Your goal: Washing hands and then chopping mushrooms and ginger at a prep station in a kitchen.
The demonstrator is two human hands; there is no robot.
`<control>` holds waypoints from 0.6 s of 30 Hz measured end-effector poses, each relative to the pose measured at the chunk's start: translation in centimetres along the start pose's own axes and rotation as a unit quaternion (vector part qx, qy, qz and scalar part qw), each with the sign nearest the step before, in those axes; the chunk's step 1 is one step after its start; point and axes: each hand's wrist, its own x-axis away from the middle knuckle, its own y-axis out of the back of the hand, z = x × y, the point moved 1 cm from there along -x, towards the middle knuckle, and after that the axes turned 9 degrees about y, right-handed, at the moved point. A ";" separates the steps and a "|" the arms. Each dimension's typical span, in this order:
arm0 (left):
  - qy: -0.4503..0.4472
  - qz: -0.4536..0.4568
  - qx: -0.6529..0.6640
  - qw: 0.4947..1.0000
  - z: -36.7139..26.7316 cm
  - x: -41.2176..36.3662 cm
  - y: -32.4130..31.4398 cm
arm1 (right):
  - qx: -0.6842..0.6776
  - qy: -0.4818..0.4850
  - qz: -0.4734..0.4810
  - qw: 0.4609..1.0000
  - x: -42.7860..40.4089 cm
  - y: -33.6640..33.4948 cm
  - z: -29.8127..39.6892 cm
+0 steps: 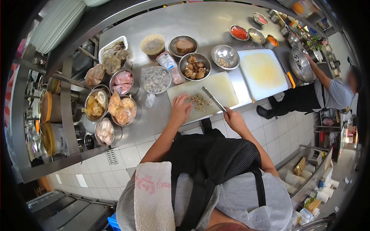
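A small heap of chopped brownish pieces (199, 101) lies on a pale cutting board (224, 86) at the counter's front edge. My left hand (181, 104), its fingers spread, is at the left side of the heap and holds nothing. In my right hand (231, 117) is the handle of a knife (213, 97), its blade slanting up and left over the board, right of the heap. Just behind the board stand a steel bowl of mushrooms (196, 69) and a steel bowl with some chopped bits (223, 61). A plastic-wrapped roll (172, 68) lies beside the mushroom bowl.
Bowls of raw meat (122, 81) and a bag of greyish pieces (156, 80) stand left. A second cutting board (261, 73) and an orange-handled knife (290, 79) lie right. Beyond them a person (332, 93) holds a large steel bowl (301, 65). A steel rack (69, 115) borders the left.
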 end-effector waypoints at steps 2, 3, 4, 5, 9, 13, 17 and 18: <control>0.009 -0.011 -0.002 1.000 -0.6 0.4 0.5 | 0.085 0.025 -0.042 0.995 -1.7 -0.1 -0.2; 0.021 -0.014 -0.003 1.000 -1.2 0.6 0.5 | 0.119 0.025 -0.033 0.992 -2.7 -0.8 -1.4; 0.035 -0.018 -0.005 0.999 -1.6 1.0 0.4 | 0.116 0.035 -0.029 0.992 -3.7 -0.9 -1.5; 0.043 -0.025 -0.010 0.999 -2.0 1.4 0.4 | 0.138 0.046 -0.017 0.989 -4.7 -1.2 -1.5; 0.069 -0.067 -0.034 0.995 -2.6 3.0 0.1 | 0.164 0.113 0.004 0.980 -8.5 -2.8 -2.3; 0.082 -0.053 -0.085 0.992 -2.1 4.1 -0.2 | 0.188 0.154 0.049 0.969 -10.7 -1.9 -2.3; 0.109 -0.055 -0.107 0.987 -2.6 4.5 -0.2 | 0.188 0.215 0.115 0.951 -11.1 -0.3 -3.1; 0.109 -0.056 -0.113 0.986 -2.7 4.5 -0.2 | 0.190 0.230 0.131 0.945 -11.0 0.0 -3.5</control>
